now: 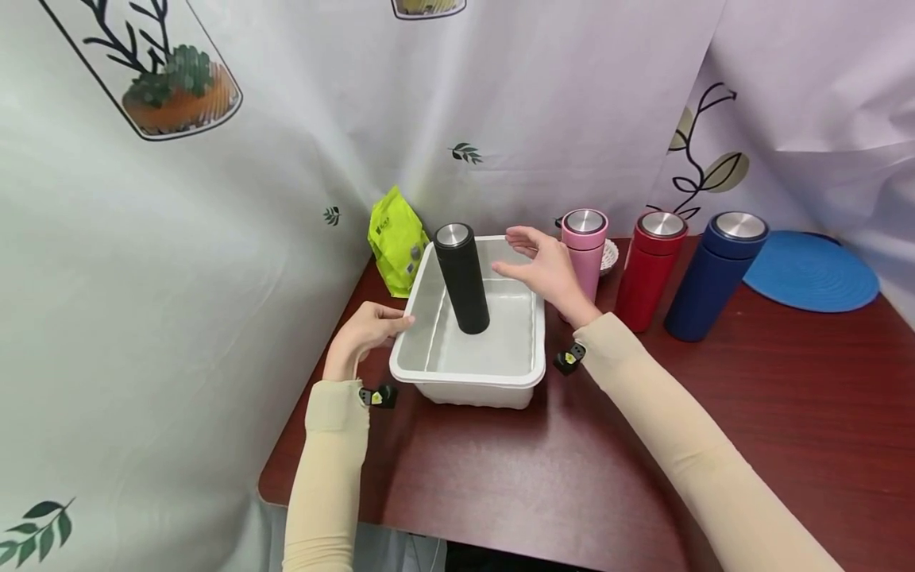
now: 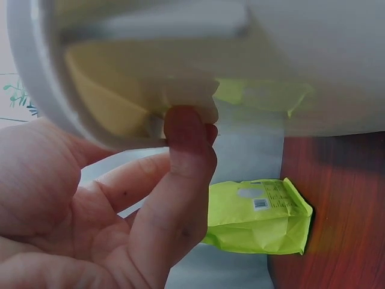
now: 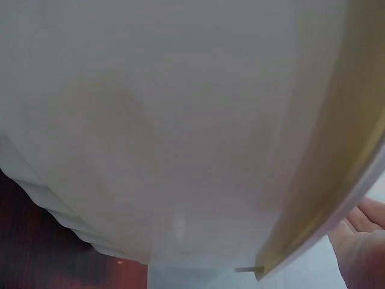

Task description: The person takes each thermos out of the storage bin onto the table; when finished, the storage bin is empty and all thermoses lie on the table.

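Observation:
A white plastic basin (image 1: 468,380) stands on the table with a black thermos (image 1: 463,282) upright inside it, its lid silver on top. At the basin's left side my left hand (image 1: 368,330) grips the rim, thumb over the top edge; in the left wrist view its fingers (image 2: 191,135) curl up under that rim. Above the basin's right rim my right hand (image 1: 543,270) holds nothing, its fingers extended and thumb spread toward the black thermos, apart from it. Only part of this hand shows in the right wrist view, beyond the basin wall (image 3: 180,150).
Right of the basin stand a pink thermos (image 1: 586,258), a red thermos (image 1: 649,278) and a blue thermos (image 1: 715,278). A round blue mat (image 1: 818,270) lies at the far right. Behind the basin's left corner is a lime-green bag (image 1: 395,242), near the curtain wall.

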Demonstrator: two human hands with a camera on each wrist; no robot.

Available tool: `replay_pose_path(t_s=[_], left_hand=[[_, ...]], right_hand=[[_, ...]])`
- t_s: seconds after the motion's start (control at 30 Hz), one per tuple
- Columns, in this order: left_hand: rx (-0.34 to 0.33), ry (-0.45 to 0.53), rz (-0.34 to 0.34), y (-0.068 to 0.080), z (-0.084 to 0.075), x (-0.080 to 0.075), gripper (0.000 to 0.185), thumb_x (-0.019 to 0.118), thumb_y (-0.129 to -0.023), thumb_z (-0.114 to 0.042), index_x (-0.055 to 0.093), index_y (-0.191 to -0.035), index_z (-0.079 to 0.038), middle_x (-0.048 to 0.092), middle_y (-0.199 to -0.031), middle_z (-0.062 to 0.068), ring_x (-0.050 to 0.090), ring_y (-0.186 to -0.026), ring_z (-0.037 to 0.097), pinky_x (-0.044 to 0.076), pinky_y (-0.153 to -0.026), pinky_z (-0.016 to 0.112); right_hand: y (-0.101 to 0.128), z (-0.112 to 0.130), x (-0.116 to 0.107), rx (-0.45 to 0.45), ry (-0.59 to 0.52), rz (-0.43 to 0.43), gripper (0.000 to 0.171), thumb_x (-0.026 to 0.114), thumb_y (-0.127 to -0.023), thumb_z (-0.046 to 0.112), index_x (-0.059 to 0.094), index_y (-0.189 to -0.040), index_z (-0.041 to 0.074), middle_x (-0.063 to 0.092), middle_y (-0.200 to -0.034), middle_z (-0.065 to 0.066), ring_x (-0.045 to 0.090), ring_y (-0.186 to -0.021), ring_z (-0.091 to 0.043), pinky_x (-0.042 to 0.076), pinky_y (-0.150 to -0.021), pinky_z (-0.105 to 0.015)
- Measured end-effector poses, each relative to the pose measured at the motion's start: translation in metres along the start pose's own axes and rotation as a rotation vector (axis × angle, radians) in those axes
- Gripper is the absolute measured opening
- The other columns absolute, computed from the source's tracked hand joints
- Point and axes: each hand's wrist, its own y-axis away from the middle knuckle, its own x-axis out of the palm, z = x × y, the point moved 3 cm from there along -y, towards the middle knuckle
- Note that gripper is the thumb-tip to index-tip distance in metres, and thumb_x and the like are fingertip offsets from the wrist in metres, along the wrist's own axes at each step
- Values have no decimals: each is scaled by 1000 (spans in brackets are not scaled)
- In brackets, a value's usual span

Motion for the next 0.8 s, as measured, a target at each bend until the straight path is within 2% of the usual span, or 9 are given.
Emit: replay_pose_path(t_s=[0.23,0.47,0.8], left_hand=[[-2,-5,-1,-1,1,-2,43,68,-93,-19,62,-126,7,64,-121,26,70,-95,29,58,-87,42],[7,13,15,-2,2,0,43,68,-93,-19,61,-126,8,64,-122,27,70,-94,27,58,-88,44],[17,26,24,-1,2,0,43,68,-93,-18,61,-126,8,64,-122,27,70,-95,29,57,-89,45]], right_hand=[[-11,2,13,14,108,127,69,87,-73,28,59,-131,3,63,-130,-14,61,-121,-26,48,-104,-34],[-17,-4,25,58,102,233,76,88,-73,27,55,-136,1,59,-136,-16,56,-127,-29,45,-107,-34],[-22,-5,41,25,124,312,76,88,-72,28,56,-138,7,60,-136,-11,57,-126,-23,46,-107,-30]])
